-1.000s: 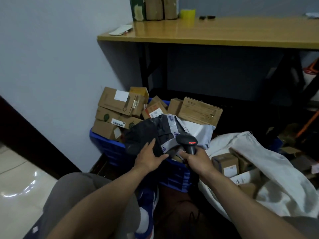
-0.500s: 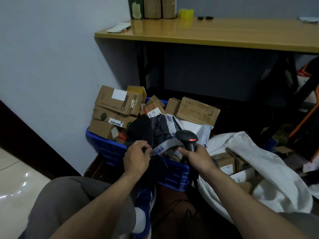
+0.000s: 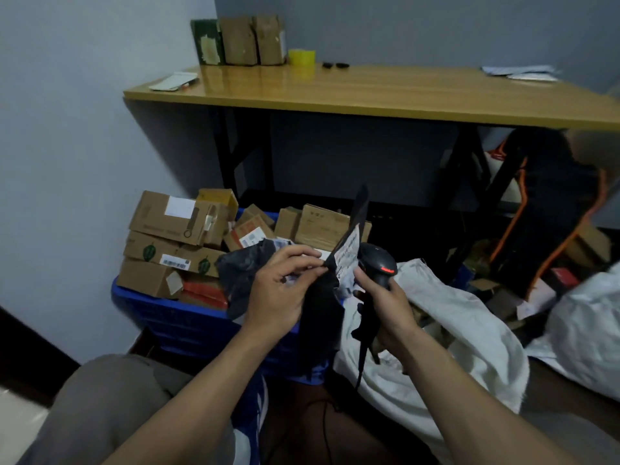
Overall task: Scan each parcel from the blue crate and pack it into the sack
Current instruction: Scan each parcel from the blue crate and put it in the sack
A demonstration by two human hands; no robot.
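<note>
No wording can be read. A barcode sticker [image 3: 174, 262] sits on a cardboard box [image 3: 196, 255] in the blue crate [image 3: 174, 313]. The white label [image 3: 347, 253] on the black parcel [image 3: 322, 297] carries print, perhaps an address, too blurred to read.

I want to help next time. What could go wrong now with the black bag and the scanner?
The left hand only pinches the floppy bag, so it might slip and drop. Its label is tilted, so the scanner in the right hand may miss it. The boxes are heaped above the crate and could tumble if bumped.
</note>
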